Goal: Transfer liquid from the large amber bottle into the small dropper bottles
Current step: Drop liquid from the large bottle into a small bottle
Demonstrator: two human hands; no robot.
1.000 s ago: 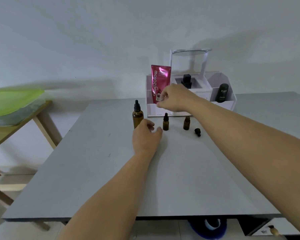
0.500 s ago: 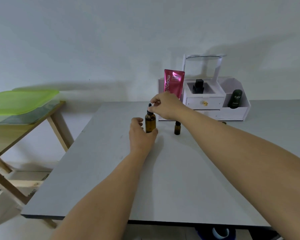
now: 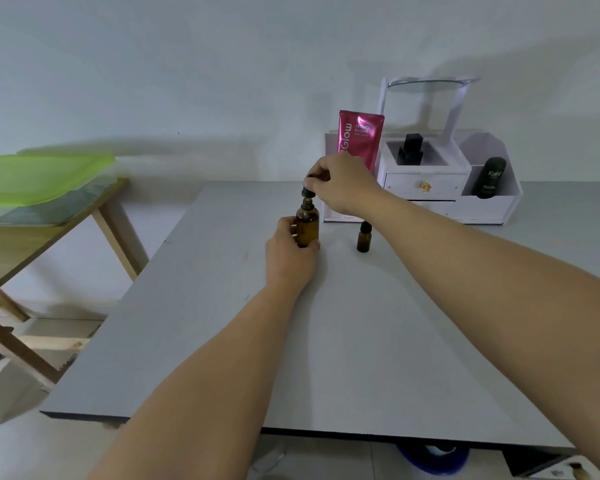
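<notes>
Now the left hand (image 3: 288,252) grips the amber bottle (image 3: 308,228) upright on the table (image 3: 326,341), the right hand (image 3: 342,188) pinches its dropper cap (image 3: 308,192) at the neck; next, probably, a steady carry to the small bottle (image 3: 363,240).

The large amber bottle (image 3: 307,229) looks like smooth brown glass, a little glossy. Its dropper cap (image 3: 307,192) is black and matt. The small dropper bottle (image 3: 363,240) has the same brown glass look. The table (image 3: 361,341) is grey, smooth and matt. The pink tube (image 3: 361,136) is shiny plastic. The white organiser (image 3: 482,209) is matt, with a shiny golden knob (image 3: 425,186). The side table (image 3: 32,240) is bare wood and carries a translucent green plastic lid (image 3: 42,178).
</notes>
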